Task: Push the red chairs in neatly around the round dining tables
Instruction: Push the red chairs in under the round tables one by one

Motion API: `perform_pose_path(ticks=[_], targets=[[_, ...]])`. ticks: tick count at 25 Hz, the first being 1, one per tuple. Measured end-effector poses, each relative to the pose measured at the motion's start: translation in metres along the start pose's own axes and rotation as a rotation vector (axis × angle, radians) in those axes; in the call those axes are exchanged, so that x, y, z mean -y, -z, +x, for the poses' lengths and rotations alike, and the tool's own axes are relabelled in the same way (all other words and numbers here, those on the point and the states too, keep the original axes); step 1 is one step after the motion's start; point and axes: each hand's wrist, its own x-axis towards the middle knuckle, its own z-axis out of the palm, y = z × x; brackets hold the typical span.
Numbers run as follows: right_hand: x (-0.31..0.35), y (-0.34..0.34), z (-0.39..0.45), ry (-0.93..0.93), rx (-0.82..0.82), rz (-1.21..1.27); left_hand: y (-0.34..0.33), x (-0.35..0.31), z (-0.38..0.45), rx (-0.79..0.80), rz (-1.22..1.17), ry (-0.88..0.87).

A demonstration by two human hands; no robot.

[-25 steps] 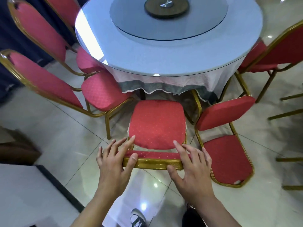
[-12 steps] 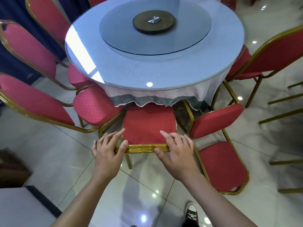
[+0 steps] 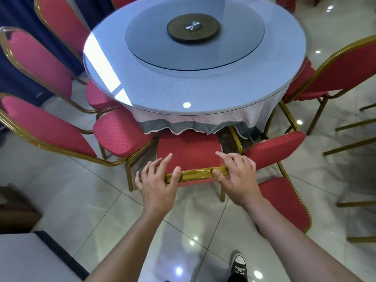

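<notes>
A red chair [image 3: 189, 147] with a gold frame stands in front of me, its seat partly under the cloth hem of the round glass-topped table [image 3: 203, 94]. Both my hands lie on the gold top rail [image 3: 197, 174] of its back. My left hand [image 3: 156, 180] is at the rail's left end, fingers spread straight over it and thumb pressing the near side. My right hand [image 3: 238, 176] rests at the right end in the same way.
A second red chair [image 3: 284, 202] stands close on the right, angled away from the table. More red chairs line the left [image 3: 120, 133] and far right [image 3: 345, 70]. A glass turntable [image 3: 193, 29] tops the table. A white table corner [image 3: 30, 259] is lower left; my shoe [image 3: 240, 267] is below.
The chair has slid forward, so more of its seat lies under the tablecloth. Both hands stayed on the top rail and moved with it; I stepped closer.
</notes>
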Motion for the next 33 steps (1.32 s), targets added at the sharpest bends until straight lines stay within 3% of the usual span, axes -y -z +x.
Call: perform_pose_path(ticks=[4, 9, 15, 26, 33], targets=[[-0.005, 0.002, 0.004, -0.001, 0.043, -0.002, -0.005, -0.002, 0.002, -0.025, 0.003, 0.01], [-0.01, 0.0, 0.002, 0.006, 0.072, 0.002, -0.001, 0.001, 0.0, 0.06, 0.029, 0.025], [-0.01, 0.024, 0.007, 0.042, 0.278, 0.029, 0.006, -0.03, -0.014, 0.08, 0.184, 0.059], [-0.089, 0.162, -0.015, 0.072, 0.095, 0.077, -0.019, -0.182, -0.083, 0.02, 0.17, -0.151], [-0.178, 0.242, -0.049, -0.066, 0.037, 0.028, -0.063, -0.258, -0.112, 0.043, 0.08, -0.222]])
